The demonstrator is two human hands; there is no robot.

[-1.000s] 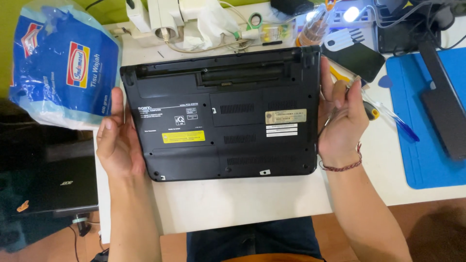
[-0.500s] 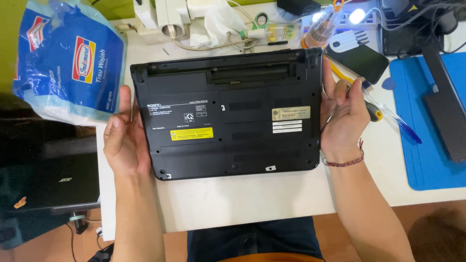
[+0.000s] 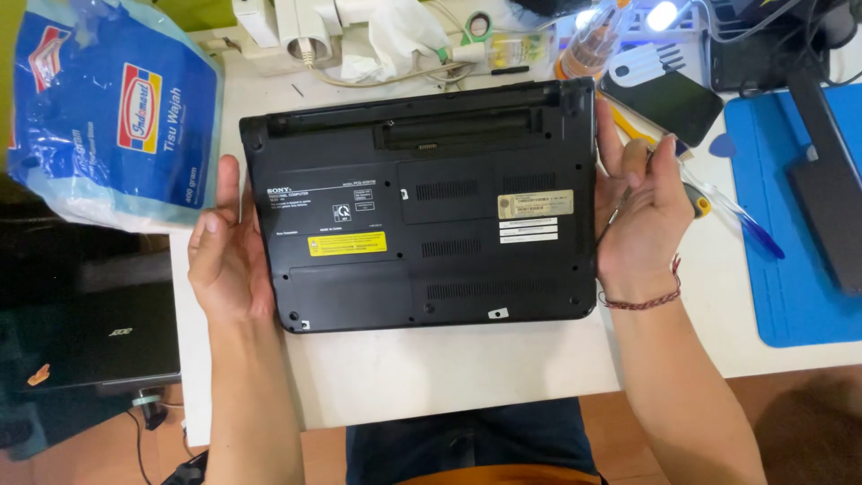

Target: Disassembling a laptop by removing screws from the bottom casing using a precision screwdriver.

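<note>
Near the front edge of the white surface, a black laptop lies closed and upside down, its underside with vents, screws and a yellow label facing up. It sits roughly midway between the left and right edges, its long sides running parallel to the front edge.

Against the laptop's left side rests the left hand, open, fingers straight and pointing toward the far edge, palm pressed flat to the casing. Against its right side sits the right hand, also open, palm on the casing and fingers loosely curled upward; a braided cord bracelet circles that wrist.

Just beyond the right hand lie a yellow-handled tool and a blue pen, partly hidden by the fingers. Further right, a blue mat covers the right edge of the surface, with a dark stand on it.

At the left edge, a blue and white plastic tissue pack overhangs the surface. Below it, off the surface, sits another dark laptop.

Along the far edge are a dark phone, a white power strip, crumpled white plastic, cables and a small lit lamp.
</note>
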